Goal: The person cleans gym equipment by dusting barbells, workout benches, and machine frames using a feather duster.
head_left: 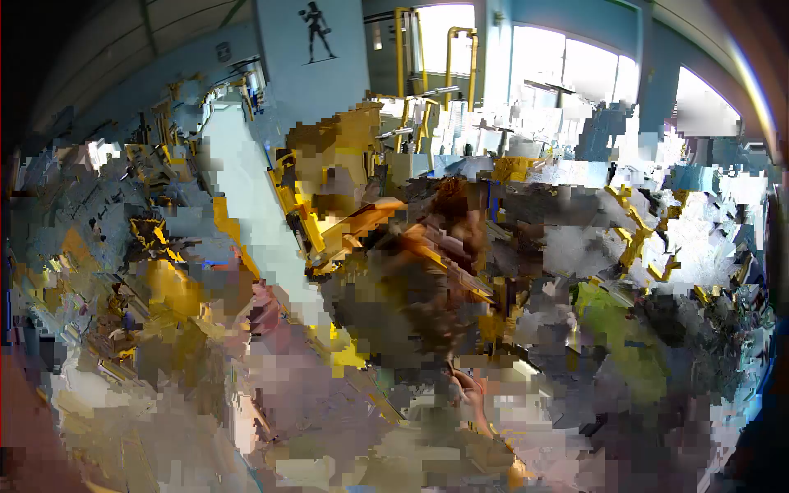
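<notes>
Broken blocks and smears cover most of the head view. Low in the middle, a narrow skin-toned patch (470, 393) resembles part of a hand, perhaps my right hand, but I cannot tell what it holds. Around it lie grey, beige and pinkish smears. Above it is a dark brown and orange blurred shape (448, 238), its outline torn apart. My left hand does not show as a clear shape anywhere.
A blue wall with a dark figure (315, 33) painted on it stands at the back. Yellow pipes (460, 33) rise beside bright windows (567, 62). A pale slanted band (246, 172) and scattered yellow pieces (633, 234) show through the distortion.
</notes>
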Tool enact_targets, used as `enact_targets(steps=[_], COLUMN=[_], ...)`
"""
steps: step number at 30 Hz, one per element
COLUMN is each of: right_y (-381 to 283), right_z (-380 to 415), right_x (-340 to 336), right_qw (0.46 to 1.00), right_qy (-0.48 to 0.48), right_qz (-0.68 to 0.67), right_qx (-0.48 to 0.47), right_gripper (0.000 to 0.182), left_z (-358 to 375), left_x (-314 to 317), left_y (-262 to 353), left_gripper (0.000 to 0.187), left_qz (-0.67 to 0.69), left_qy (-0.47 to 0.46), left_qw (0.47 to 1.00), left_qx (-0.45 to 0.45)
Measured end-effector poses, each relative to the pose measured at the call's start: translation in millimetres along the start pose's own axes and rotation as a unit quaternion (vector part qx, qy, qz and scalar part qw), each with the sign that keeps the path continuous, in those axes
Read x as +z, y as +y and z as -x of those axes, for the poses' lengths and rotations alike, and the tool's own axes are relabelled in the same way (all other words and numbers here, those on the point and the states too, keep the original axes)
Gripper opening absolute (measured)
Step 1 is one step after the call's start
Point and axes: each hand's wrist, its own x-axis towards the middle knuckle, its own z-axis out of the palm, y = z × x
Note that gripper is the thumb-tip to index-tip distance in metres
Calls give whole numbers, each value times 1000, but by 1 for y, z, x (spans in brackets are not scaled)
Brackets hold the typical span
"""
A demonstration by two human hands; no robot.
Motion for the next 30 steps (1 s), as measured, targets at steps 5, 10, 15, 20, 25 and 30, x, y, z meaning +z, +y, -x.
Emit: enact_targets(steps=[5,10,15,20,25,30], right_y=[11,-38,-180,-274,-165,-52], right_z=[35,-10,-158,-235,-257,-234], right_x=[-37,-85,-79,-16,-18,-34], right_qw=[998,984,869,874,729,585], right_qy=[6,-42,-36,-107,-261,-339], right_qz=[-64,-21,142,145,360,521], right_qx=[27,-173,-472,-451,-519,-521], right_gripper=[19,16,18,12,18,23], left_z=[-2,4,12,31,21,40], left_x=[1,-1,12,31,7,-16], left_y=[0,7,11,48,23,-2], left_gripper=[51,50,52,54,58,51], left_qz=[-40,-119,-132,-213,-134,-134], left_qy=[-6,20,1,90,-145,-66], left_qw=[999,992,991,972,978,988], left_qx=[-20,41,5,44,70,-46])
